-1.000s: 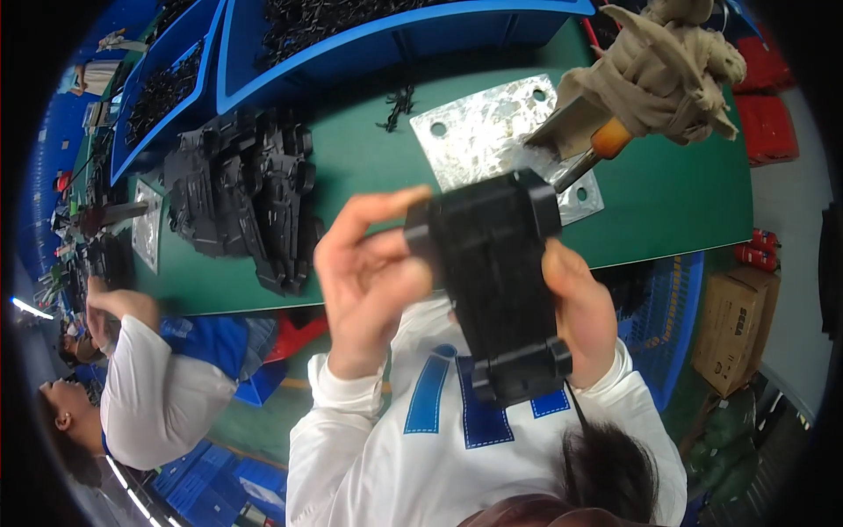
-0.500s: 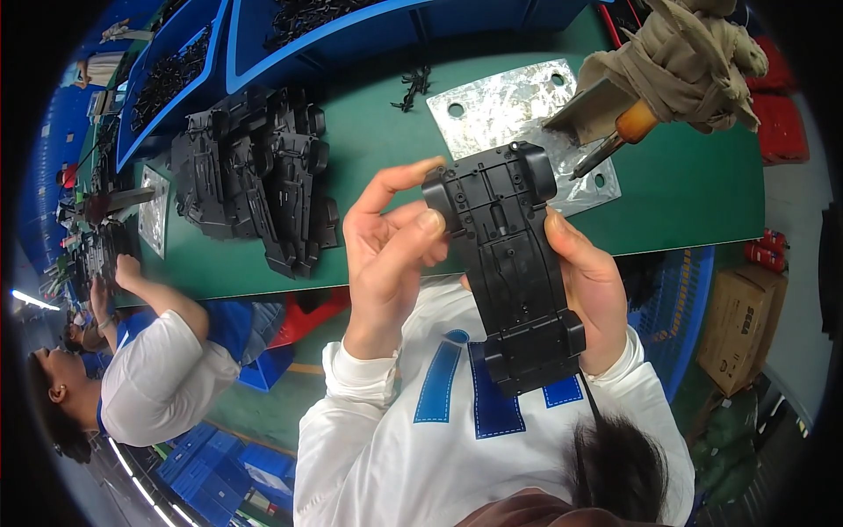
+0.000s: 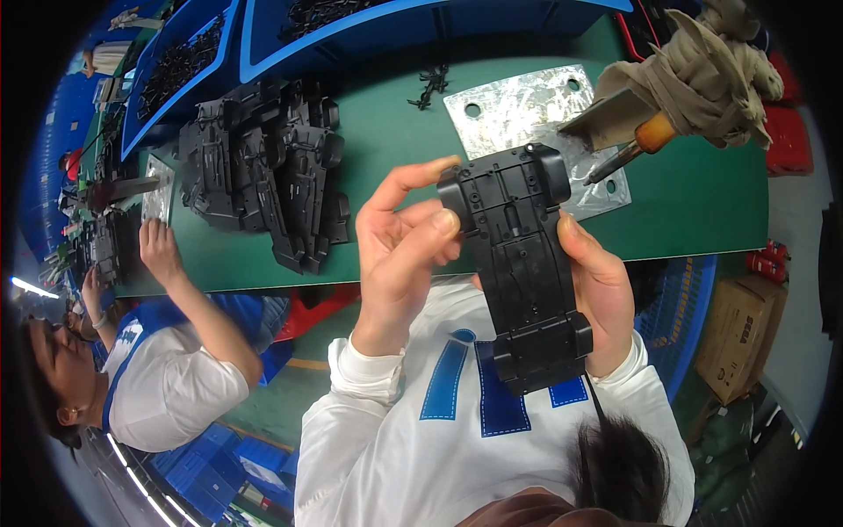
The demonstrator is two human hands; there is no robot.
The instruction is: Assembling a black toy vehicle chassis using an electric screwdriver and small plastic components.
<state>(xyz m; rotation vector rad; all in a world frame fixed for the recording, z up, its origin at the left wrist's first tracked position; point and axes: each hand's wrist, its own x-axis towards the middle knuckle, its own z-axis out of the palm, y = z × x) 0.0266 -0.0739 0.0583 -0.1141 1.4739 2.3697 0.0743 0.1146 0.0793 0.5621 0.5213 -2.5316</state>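
Between both hands I hold a black plastic toy-car chassis, tilted lengthwise in front of my chest. My left hand pinches its far left corner, thumb and forefinger on the wheel-arch piece. Along the right edge my right hand grips it, thumb at the side and the other fingers hidden beneath. Just beyond the chassis lies a shiny metal plate with round holes. A soldering iron with an orange-brown handle points down over that plate, next to a cloth-wrapped bundle.
Several similar black chassis are piled on the green table at left. Blue bins of small black parts stand at the back; one small black part lies before them. A co-worker sits at left. A cardboard box stands at right.
The chassis and both my hands appear slightly farther right, still in the same grip; the whole view has shifted a little. The co-worker's hand has moved up to the metal plate there.
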